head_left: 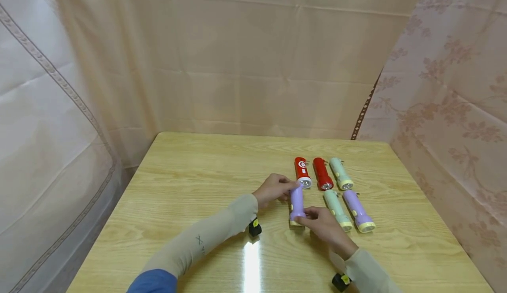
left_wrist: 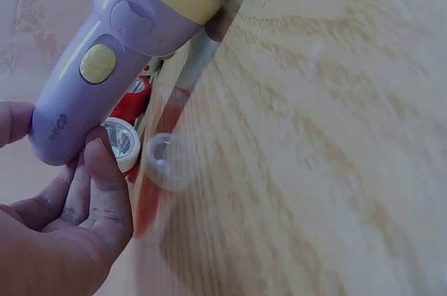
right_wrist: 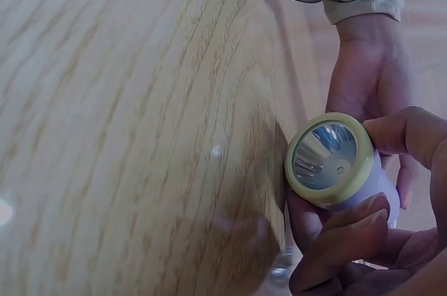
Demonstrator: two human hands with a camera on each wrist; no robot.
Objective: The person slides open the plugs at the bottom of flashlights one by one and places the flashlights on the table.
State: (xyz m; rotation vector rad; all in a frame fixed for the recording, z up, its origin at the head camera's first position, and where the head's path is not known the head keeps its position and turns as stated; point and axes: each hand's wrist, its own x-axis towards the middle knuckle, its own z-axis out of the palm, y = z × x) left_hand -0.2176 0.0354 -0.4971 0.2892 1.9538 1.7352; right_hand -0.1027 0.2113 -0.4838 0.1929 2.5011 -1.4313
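Both hands hold a purple flashlight (head_left: 297, 201) with a yellow rim, at the left end of the front row. My left hand (head_left: 274, 189) pinches its tail end between thumb and fingers. At the lens end, my right hand (head_left: 325, 228) grips the head. In the left wrist view the flashlight (left_wrist: 75, 104) shows its yellow switch, and a gap separates it from the table. The right wrist view looks into its lens (right_wrist: 325, 156). Beside it lie a pale green flashlight (head_left: 336, 209) and another purple flashlight (head_left: 358, 209).
Behind these lie a red flashlight with a white rim (head_left: 301, 170), a plain red flashlight (head_left: 322, 173) and a second pale green flashlight (head_left: 340, 172). The wooden table (head_left: 190, 174) is bordered by a beige curtain (head_left: 253, 64) at the back and patterned cloth (head_left: 455, 108) at right.
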